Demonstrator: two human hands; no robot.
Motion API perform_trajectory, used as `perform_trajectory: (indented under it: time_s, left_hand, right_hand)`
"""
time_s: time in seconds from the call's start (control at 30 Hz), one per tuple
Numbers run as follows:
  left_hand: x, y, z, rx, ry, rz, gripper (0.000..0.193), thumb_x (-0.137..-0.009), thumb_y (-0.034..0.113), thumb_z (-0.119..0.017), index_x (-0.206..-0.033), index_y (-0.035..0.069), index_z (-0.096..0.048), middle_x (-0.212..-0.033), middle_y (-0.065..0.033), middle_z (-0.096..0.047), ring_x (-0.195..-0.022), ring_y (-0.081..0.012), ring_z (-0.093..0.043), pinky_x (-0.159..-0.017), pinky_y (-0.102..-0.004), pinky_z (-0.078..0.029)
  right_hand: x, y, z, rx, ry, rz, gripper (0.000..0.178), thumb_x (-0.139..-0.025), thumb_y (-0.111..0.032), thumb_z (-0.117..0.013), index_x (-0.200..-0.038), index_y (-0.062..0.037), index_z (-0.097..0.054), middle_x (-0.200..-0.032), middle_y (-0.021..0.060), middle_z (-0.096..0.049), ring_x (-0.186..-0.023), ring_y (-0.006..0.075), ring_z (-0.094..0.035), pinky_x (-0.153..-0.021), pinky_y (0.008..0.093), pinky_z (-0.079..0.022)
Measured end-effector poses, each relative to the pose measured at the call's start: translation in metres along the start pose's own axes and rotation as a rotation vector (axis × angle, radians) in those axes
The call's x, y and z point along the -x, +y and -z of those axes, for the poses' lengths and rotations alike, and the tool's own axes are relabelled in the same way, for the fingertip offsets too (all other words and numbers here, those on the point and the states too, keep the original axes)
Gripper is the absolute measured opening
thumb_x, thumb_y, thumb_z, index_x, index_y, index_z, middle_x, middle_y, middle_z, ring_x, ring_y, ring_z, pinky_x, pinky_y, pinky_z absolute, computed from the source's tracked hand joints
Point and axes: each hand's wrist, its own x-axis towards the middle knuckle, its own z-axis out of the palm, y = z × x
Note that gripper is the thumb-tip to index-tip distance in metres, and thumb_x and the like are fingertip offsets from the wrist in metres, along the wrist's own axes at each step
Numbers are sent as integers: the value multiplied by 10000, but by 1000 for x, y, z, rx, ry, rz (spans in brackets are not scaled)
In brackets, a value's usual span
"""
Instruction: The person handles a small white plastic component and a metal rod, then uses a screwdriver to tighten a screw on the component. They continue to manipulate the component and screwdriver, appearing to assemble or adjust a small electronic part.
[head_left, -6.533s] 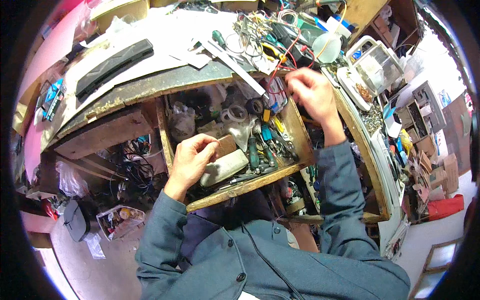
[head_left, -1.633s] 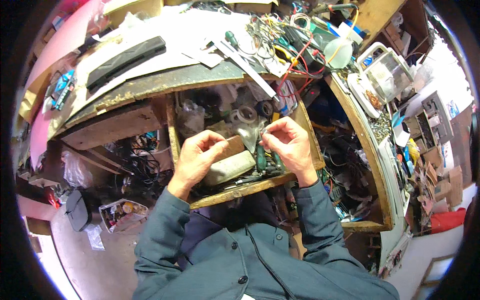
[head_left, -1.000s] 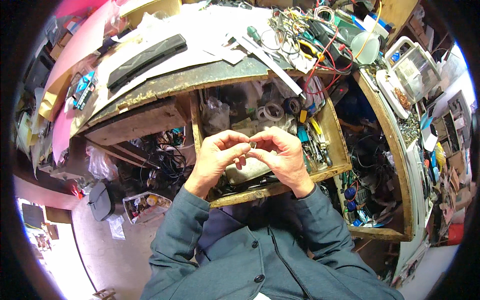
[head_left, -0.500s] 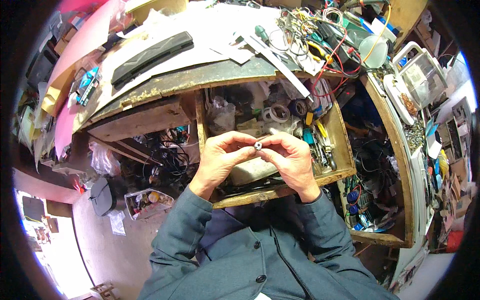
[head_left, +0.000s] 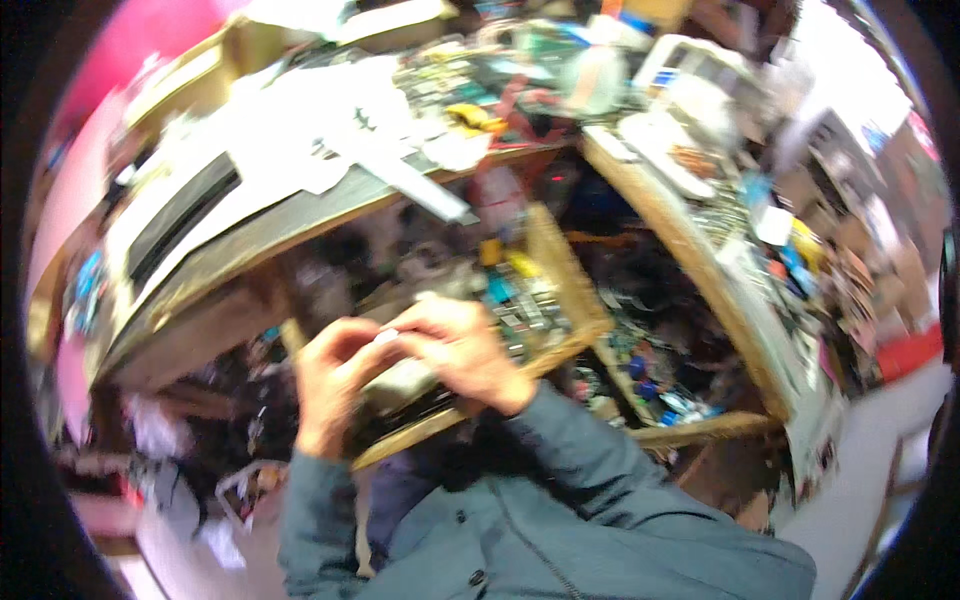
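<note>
Both of my hands meet fingertip to fingertip over an open wooden drawer (head_left: 418, 434). My left hand (head_left: 332, 378) and my right hand (head_left: 462, 348) pinch a small silvery metal piece (head_left: 387, 336) between thumbs and forefingers. Motion blur smears the piece, so its exact kind does not show. Beneath and beyond the hands, the drawer holds a pale flat block (head_left: 400, 388), a roll of tape (head_left: 428, 262) and several hand tools (head_left: 530, 308) along its right side.
On the bench behind lie a long black case (head_left: 182, 215), a white strip (head_left: 412, 186) jutting over the drawer, and a heap of tools with red cables (head_left: 525, 110). To the right, another wooden compartment (head_left: 715, 430) holds blue-capped parts. A clear plastic container (head_left: 700, 95) stands at the back right.
My view has swung to the right and blurred, so bench and drawer appear shifted left and tilted. The hands still hold the small metal piece together above the drawer.
</note>
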Motion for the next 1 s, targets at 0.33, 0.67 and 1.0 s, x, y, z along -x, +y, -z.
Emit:
perform_trajectory:
  time_s: [0.33, 0.67, 1.0]
  left_hand:
    - [-2, -13, 2, 192, -76, 11, 313, -947, 41, -617, -1246, 5, -533, -979, -95, -696, -828, -167, -705, -740, -287, -605]
    - [2, -12, 2, 202, -100, 0, 204, -949, 60, -622, -1131, -34, -635, -944, -121, -719, -796, -187, -718, -722, -300, -608]
    - [0, -16, 3, 165, -102, 10, 155, -913, 44, -682, -1047, -32, -670, -861, -87, -714, -729, -142, -685, -667, -252, -564]
  right_hand:
    - [1, -3, 4, -98, -1, 41, 158, -828, -149, -742, -918, -20, -722, -875, 111, -702, -819, 267, -661, -759, 376, -511]
    - [2, -7, 5, -89, 15, 47, 113, -826, -114, -720, -871, -13, -694, -813, 117, -687, -774, 262, -658, -708, 373, -505]
    - [1, -9, 5, -79, 12, -41, 151, -878, -132, -694, -861, 17, -679, -758, 145, -680, -684, 220, -655, -644, 353, -506]
